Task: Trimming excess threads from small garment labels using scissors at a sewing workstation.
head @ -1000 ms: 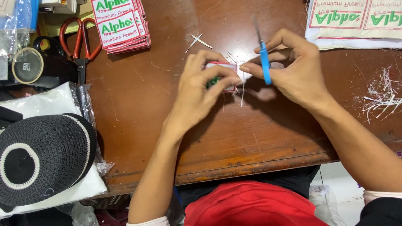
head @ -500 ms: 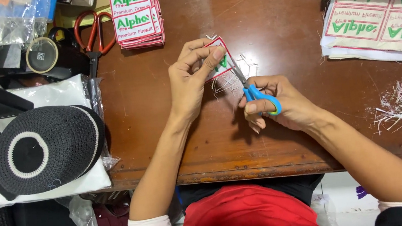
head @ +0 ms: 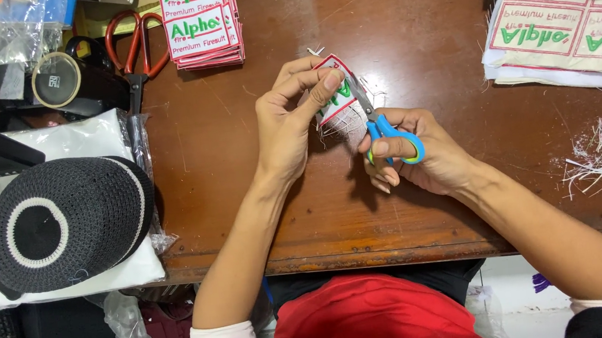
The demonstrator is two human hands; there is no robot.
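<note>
My left hand (head: 290,122) pinches a small white embroidered patch (head: 337,102) with a red border and green lettering, holding it upright above the brown wooden desk (head: 412,23). My right hand (head: 411,156) grips small blue-handled scissors (head: 380,125), fingers through the loops. The blades point up along the patch's right edge, at its frayed white backing. Both forearms reach in from the bottom of the view.
A stack of finished patches (head: 199,19) lies at the top centre, with red-handled scissors (head: 130,49) to its left. Uncut patch sheets (head: 569,21) fill the top right. White thread scraps (head: 598,156) lie at the right. A black knitted cap (head: 60,220) rests on white cloth at the left.
One second ago both hands held the patch low with the scissors upright. My left hand then raised the patch, and my right hand brought the scissor blades against its right edge.
</note>
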